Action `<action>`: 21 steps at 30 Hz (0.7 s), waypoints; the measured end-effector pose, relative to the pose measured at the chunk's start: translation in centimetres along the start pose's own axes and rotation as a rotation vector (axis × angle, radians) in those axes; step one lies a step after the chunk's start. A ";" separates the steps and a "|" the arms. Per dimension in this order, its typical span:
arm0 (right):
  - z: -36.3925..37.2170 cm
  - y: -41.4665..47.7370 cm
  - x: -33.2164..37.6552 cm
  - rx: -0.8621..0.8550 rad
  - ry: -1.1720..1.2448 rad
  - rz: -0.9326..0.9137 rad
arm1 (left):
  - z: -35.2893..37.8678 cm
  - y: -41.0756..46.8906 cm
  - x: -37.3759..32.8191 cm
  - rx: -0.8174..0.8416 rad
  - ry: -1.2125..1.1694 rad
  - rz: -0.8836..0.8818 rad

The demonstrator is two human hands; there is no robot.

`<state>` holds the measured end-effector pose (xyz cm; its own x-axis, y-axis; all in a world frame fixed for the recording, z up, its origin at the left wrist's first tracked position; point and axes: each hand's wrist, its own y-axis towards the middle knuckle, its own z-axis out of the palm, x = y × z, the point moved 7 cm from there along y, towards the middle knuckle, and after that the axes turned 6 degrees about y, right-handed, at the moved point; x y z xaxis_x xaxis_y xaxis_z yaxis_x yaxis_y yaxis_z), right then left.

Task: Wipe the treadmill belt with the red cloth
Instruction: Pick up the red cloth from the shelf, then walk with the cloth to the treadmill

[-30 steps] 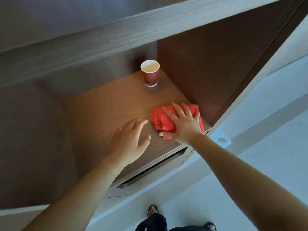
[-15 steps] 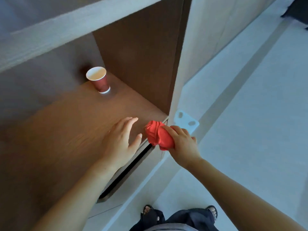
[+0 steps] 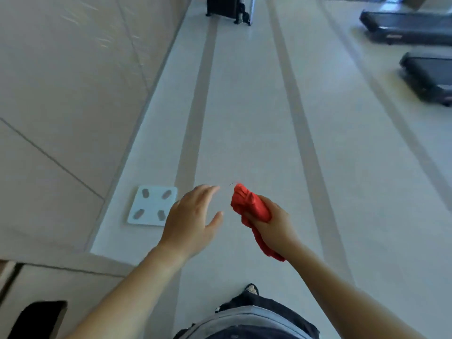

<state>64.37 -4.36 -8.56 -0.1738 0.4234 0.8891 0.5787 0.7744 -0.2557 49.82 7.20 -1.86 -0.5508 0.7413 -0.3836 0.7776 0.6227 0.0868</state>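
My right hand (image 3: pixel 274 222) is closed around the bunched red cloth (image 3: pixel 248 207), holding it in the air above the pale floor; a tail of cloth hangs below my wrist. My left hand (image 3: pixel 193 222) floats just left of it, fingers spread, holding nothing. Two black treadmills lie far off at the upper right: the nearer treadmill belt (image 3: pixel 430 78) and a farther treadmill (image 3: pixel 406 26). Both are cut off by the frame edge.
A white square bathroom scale (image 3: pixel 152 205) lies on the floor by the beige wall (image 3: pixel 73 94) on the left. A black wheeled stand (image 3: pixel 228 8) sits at the top. The cabinet corner (image 3: pixel 61 272) is at the lower left. Grey stripes run along the floor.
The view has swung right, away from the wooden shelf and paper cup, toward the open floor and treadmills. My right hand lifted the red cloth off the shelf and carries it.
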 end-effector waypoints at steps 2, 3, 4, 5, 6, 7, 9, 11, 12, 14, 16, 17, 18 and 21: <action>-5.8 0.1 -2.0 -0.093 0.030 0.034 | 3.0 4.0 -5.2 0.045 -0.004 0.108; -8.7 0.0 -2.9 -0.151 0.048 0.051 | 4.5 5.8 -7.8 0.075 -0.008 0.157; -11.4 -0.2 -3.8 -0.206 0.064 0.064 | 5.9 7.3 -10.3 0.105 -0.011 0.203; -13.8 -0.5 -4.6 -0.251 0.077 0.080 | 7.1 8.8 -12.7 0.132 -0.014 0.246; -16.0 -0.8 -5.5 -0.289 0.087 0.098 | 8.2 10.0 -15.0 0.157 -0.016 0.287; -17.9 -1.1 -6.3 -0.329 0.097 0.118 | 9.3 11.2 -17.1 0.180 -0.018 0.324; -21.3 -1.5 -8.1 -0.425 0.103 0.159 | 11.0 13.3 -20.6 0.218 -0.024 0.380; -23.8 -1.5 -9.8 -0.491 0.088 0.209 | 12.6 15.1 -23.2 0.253 -0.032 0.426; -24.7 -1.3 -10.7 -0.510 0.082 0.238 | 13.4 16.0 -24.2 0.272 -0.033 0.448; -26.5 -0.5 -12.2 -0.556 0.078 0.286 | 15.0 17.9 -25.7 0.314 -0.037 0.478; -28.2 0.8 -12.9 -0.601 0.091 0.291 | 16.6 20.1 -26.7 0.353 -0.042 0.488; -29.0 1.8 -13.0 -0.615 0.097 0.284 | 17.3 21.5 -27.1 0.367 -0.046 0.489; -29.9 3.1 -13.1 -0.623 0.101 0.280 | 18.1 23.0 -27.5 0.376 -0.051 0.486; -33.5 7.8 -13.5 -0.647 0.114 0.306 | 20.3 28.7 -28.6 0.394 -0.067 0.471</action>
<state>97.98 -19.79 -9.86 0.1350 0.4977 0.8568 0.9498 0.1813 -0.2549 94.08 -1.18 -7.05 -0.1104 0.8889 -0.4446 0.9933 0.0834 -0.0799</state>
